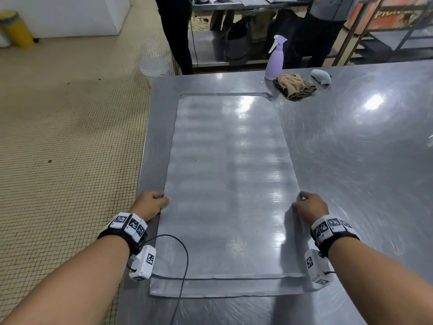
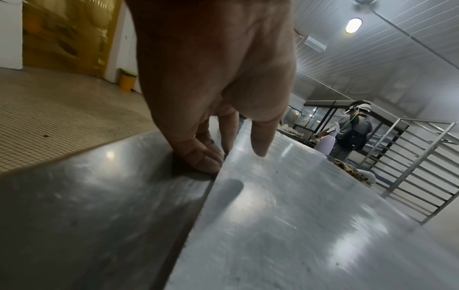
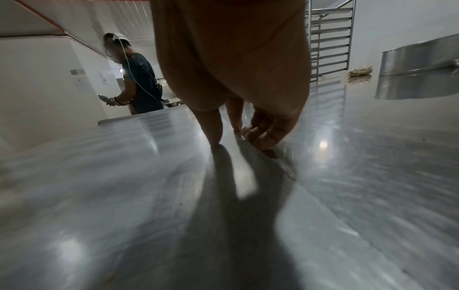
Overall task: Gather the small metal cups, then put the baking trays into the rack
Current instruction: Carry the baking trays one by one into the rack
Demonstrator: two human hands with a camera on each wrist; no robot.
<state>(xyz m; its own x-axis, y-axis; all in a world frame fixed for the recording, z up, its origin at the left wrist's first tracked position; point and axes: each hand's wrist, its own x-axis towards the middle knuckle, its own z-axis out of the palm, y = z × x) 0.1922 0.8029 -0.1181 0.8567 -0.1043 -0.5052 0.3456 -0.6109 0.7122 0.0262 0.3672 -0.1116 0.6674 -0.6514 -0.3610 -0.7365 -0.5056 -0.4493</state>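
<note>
A tiled floor (image 1: 70,137) fills the left of the frame. The left hand (image 1: 150,205) pinches the left edge of the flat baking tray (image 1: 229,184) on the shiny bench (image 1: 363,160). The right hand (image 1: 310,206) pinches its right edge. A purple spray bottle (image 1: 275,59) and cloth (image 1: 295,86) sit upper right.

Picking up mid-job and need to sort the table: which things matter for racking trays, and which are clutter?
Job:
top baking tray, gripped by left hand and right hand
second tray beneath
rack

Clutter:
purple spray bottle
crumpled cloth
grey object
</note>
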